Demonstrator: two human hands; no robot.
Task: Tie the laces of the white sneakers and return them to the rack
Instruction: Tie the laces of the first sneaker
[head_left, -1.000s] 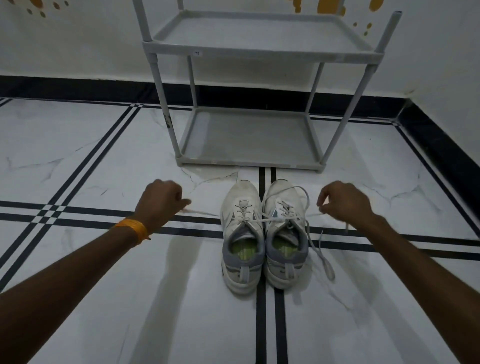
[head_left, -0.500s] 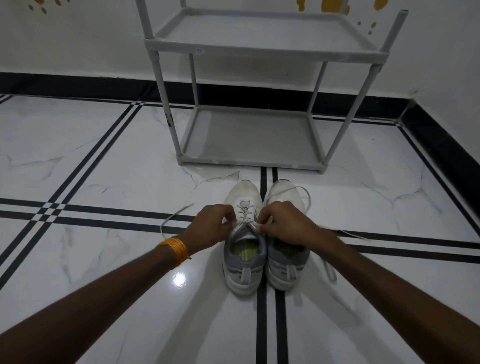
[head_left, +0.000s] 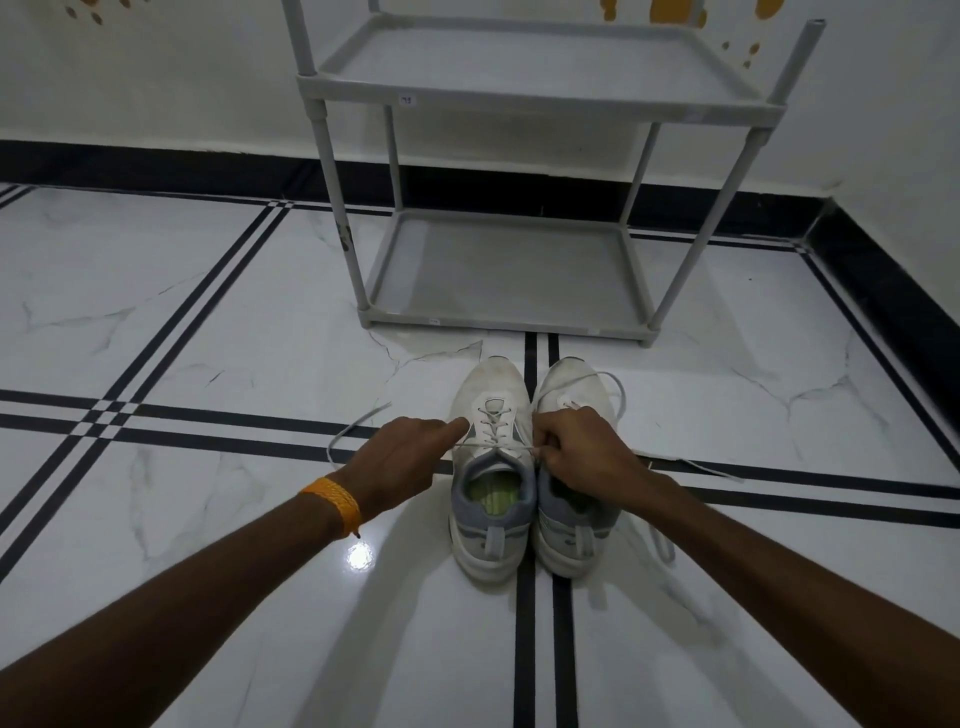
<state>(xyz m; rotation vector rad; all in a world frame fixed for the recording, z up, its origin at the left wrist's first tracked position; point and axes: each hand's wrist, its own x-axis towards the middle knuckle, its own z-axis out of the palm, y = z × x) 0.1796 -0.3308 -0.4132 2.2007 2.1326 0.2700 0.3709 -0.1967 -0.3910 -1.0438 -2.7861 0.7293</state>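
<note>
Over the left white mesh sneaker (head_left: 491, 467), left hand (head_left: 402, 457) and right hand (head_left: 576, 452) pinch its thin white lace (head_left: 493, 445) taut, nine-to-three, ready for knotting.

White marble floor (head_left: 208, 322) crossed by black stripes, pair of white sneakers (head_left: 493, 467) stood side by side on it, loose lace ends (head_left: 348, 431) trailed across tiles, grey rack (head_left: 498, 270) rested just beyond.
</note>
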